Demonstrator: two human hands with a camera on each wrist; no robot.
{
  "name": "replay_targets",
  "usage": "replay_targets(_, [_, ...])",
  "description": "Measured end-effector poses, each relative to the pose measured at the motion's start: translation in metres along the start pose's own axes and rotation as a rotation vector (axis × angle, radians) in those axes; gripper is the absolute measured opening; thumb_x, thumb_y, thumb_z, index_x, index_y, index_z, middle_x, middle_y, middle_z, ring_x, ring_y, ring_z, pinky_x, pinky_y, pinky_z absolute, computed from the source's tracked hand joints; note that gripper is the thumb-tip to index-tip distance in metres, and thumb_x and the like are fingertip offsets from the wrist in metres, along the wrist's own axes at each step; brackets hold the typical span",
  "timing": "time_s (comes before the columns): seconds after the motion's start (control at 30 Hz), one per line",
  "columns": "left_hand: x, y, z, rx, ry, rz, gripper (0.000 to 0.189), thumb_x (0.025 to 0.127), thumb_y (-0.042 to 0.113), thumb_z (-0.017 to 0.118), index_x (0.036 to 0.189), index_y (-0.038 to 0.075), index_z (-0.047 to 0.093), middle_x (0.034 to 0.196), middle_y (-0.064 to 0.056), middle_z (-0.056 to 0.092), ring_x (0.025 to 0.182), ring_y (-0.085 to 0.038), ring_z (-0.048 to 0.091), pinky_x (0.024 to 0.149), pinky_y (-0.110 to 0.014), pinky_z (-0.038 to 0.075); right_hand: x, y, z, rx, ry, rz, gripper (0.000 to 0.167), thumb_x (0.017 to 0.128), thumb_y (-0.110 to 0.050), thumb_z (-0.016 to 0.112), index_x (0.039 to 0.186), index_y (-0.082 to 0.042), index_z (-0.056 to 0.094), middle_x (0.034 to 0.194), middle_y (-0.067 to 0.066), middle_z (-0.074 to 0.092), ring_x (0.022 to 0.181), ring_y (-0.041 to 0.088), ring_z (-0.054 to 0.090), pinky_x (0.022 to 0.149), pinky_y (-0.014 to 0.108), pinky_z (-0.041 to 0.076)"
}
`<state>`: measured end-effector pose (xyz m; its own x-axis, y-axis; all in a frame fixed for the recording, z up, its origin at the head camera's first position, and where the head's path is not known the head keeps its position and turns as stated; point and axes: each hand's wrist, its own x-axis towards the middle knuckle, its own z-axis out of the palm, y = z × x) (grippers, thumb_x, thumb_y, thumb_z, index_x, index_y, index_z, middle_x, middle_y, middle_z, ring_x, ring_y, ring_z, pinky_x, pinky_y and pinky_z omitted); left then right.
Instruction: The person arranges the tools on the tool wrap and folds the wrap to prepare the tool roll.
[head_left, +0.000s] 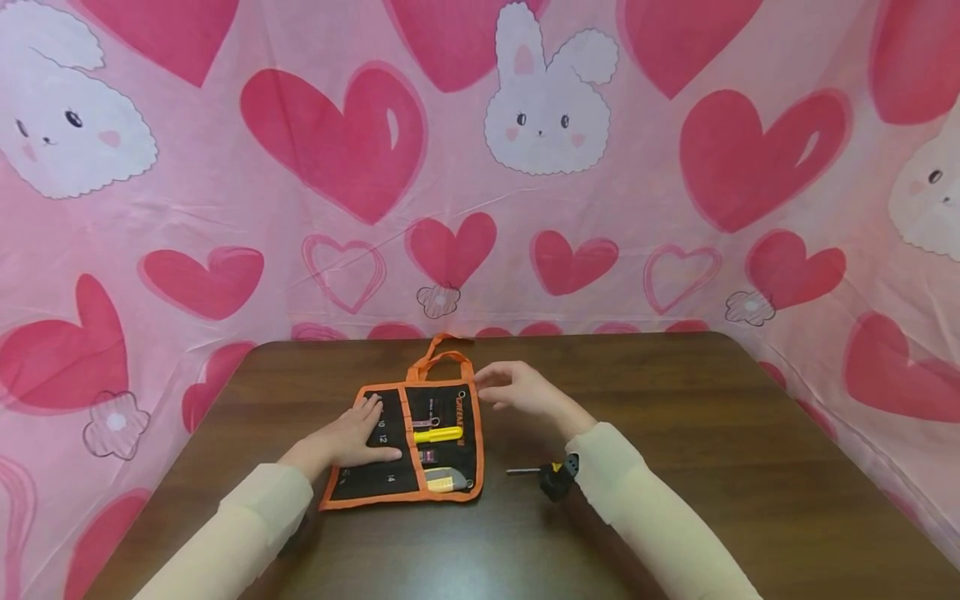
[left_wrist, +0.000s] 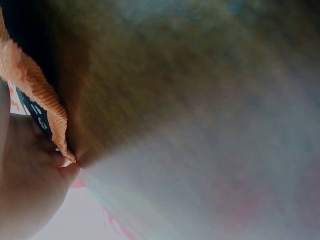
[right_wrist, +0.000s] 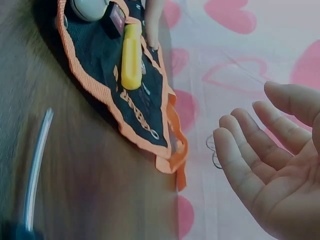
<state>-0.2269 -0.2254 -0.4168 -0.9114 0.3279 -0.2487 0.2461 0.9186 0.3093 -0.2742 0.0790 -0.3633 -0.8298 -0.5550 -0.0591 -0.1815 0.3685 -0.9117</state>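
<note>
Right hand (head_left: 521, 390) hovers empty, screwdriver (head_left: 555, 483) back by the cuff

Your tool pouch (head_left: 367, 478) lies spread on the tabletop (head_left: 712, 458), its printed left panel under your left hand (head_left: 352, 433). That grip is laid broadly over the cloth, thumb stretched out to the right; from the left wrist you cannot tell whether a fingertip also hooks the orange edge.

Your right grip is half wide and holds nothing, its fingers loosely bent beside the pouch's far right corner. The screwdriver lies the other way: nearer your body than those fingertips, its black-and-yellow handle beside your right sleeve (head_left: 637, 500). Its long axis runs crosswise, shaft aimed left at the pouch, the tip short of the border and not touching it. Your right hand is clearly the nearer one, yet its fingers face away from the tool; a reach for it would, by the look of things, call for drawing the wrist back toward you and coming down on the handle, at the end farther from the cloth.

Inside the right panel, a yellow handle (head_left: 438, 435) lies on nearly the same crosswise line, with a pale cutter (head_left: 446, 481) below it, closer to you. For both, your left thumb sits nearer than your right fingers.
</note>
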Motion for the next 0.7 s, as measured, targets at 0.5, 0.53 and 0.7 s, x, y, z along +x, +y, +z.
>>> replay_targets(0.5, [-0.001,0.001,-0.001,-0.01,-0.001,0.002,0.106,0.075,0.067,0.058,0.141,-0.008,0.023,0.147,-0.027,0.016,0.133,-0.043,0.014,0.104,-0.055,0.018,-0.036,0.017,-0.032,-0.018,0.041,-0.035,0.033,0.087,-0.021,0.065,0.115,-0.004,0.06,0.116,0.017,0.058,0.095,0.024,0.059,0.076,0.038,0.052])
replay_targets(0.53, [-0.001,0.001,-0.001,-0.012,-0.001,0.002,0.106,0.075,0.067,0.058,0.141,-0.008,0.023,0.147,-0.027,0.015,0.133,-0.043,0.014,0.104,-0.055,0.019,-0.039,0.018,-0.033,-0.018,0.043,-0.036,0.032,0.087,-0.02,0.065,0.115,-0.004,0.06,0.115,0.017,0.058,0.096,0.025,0.059,0.076,0.038,0.052])
replay_targets(0.7, [-0.002,0.001,-0.001,-0.011,-0.007,-0.002,0.106,0.075,0.067,0.057,0.141,-0.008,0.022,0.147,-0.027,0.015,0.134,-0.043,0.013,0.104,-0.055,0.018,-0.049,0.025,-0.041,-0.015,0.053,-0.031,0.031,0.088,-0.019,0.064,0.115,-0.004,0.06,0.113,0.014,0.059,0.099,0.03,0.057,0.075,0.039,0.052])
